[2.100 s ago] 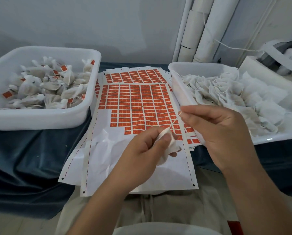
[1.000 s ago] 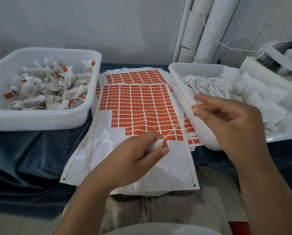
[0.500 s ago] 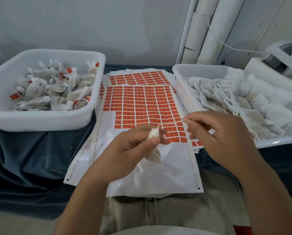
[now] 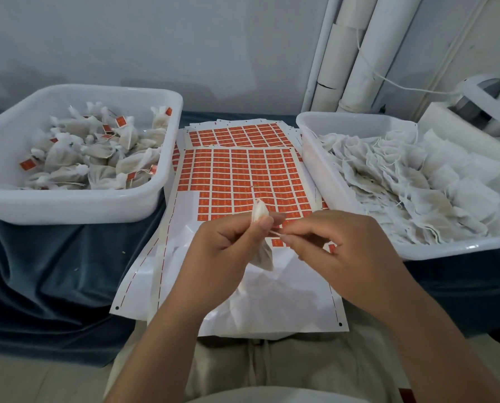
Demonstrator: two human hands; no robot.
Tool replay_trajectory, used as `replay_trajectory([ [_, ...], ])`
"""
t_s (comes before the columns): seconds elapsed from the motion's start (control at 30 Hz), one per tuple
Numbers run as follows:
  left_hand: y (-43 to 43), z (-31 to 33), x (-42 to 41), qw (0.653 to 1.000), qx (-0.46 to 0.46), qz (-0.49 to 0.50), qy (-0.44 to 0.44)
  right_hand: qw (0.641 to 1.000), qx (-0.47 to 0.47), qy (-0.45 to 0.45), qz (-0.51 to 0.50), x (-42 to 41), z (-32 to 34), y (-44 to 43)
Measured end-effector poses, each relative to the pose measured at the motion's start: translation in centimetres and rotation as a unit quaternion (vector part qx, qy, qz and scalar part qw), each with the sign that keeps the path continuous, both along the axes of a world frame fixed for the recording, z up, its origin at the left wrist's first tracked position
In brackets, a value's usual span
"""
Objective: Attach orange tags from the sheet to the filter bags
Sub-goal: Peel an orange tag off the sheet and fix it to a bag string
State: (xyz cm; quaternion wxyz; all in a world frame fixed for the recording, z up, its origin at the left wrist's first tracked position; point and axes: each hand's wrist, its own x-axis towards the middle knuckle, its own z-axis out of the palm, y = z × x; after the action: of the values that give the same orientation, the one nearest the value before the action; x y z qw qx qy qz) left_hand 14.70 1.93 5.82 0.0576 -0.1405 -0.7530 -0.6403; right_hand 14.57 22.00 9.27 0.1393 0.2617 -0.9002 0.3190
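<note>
A sheet of orange tags (image 4: 243, 175) lies on the blue cloth between two white tubs, its near part bare white backing. Above that backing my left hand (image 4: 228, 248) pinches a small white filter bag (image 4: 262, 254) at its gathered neck, and the bag's body hangs below my fingers. My right hand (image 4: 327, 242) pinches the bag's thin string (image 4: 275, 233) just right of the neck, the two hands almost touching. A second tag sheet (image 4: 237, 135) shows behind the first.
The left white tub (image 4: 77, 205) holds several tied bags with orange tags. The right white tub (image 4: 434, 248) holds a heap of flat untagged bags. White pipes (image 4: 347, 53) stand against the wall behind, and a white machine (image 4: 481, 106) sits at the far right.
My right hand, which had drawn the string out to the right, has come back in close to my left hand. The bag now hangs lower from my left fingers.
</note>
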Motion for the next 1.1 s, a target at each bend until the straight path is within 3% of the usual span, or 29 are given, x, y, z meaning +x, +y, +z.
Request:
replay_trajectory([
  [0.1, -0.5, -0.2, -0.2, 0.992, -0.125, -0.031, 0.015, 0.996, 0.073, 0.047, 0.016, -0.1, 0.2, 0.2],
  [0.2, -1.1, -0.2, -0.3, 0.973, -0.207, -0.101, -0.01, 0.994, 0.086, 0.065, 0.006, 0.0, 0.3, 0.3],
  [0.43, -1.3, 0.0, 0.5, 0.956, -0.229, -0.162, -0.085, 0.99, 0.108, 0.06, 0.064, 0.1, 0.4, 0.6],
  [0.6, -0.6, 0.2, 0.9, 0.944, -0.264, -0.186, -0.067, 0.992, 0.09, 0.044, 0.08, 0.1, 0.0, -0.1],
  [0.73, -0.7, 0.1, 0.8, 0.942, -0.243, -0.226, -0.048, 0.986, -0.05, -0.15, 0.053, -0.4, -0.2, 0.1],
  [0.8, -0.8, 0.1, 0.6, 0.94, -0.226, -0.251, -0.046, 0.949, -0.111, -0.283, 0.081, -0.8, -0.2, 0.3],
  [0.87, -0.8, 0.0, 0.6, 0.938, -0.211, -0.273, -0.042, 0.915, -0.146, -0.361, 0.11, -0.9, -0.2, 0.5],
  [0.97, -0.9, 0.1, 0.6, 0.941, -0.168, -0.291, -0.042, 0.912, -0.157, -0.358, 0.122, -1.0, -0.3, 0.7],
  [1.1, -1.1, -0.2, 0.4, 0.956, -0.076, -0.277, -0.064, 0.951, -0.16, -0.235, 0.118, -1.1, -0.4, 0.8],
])
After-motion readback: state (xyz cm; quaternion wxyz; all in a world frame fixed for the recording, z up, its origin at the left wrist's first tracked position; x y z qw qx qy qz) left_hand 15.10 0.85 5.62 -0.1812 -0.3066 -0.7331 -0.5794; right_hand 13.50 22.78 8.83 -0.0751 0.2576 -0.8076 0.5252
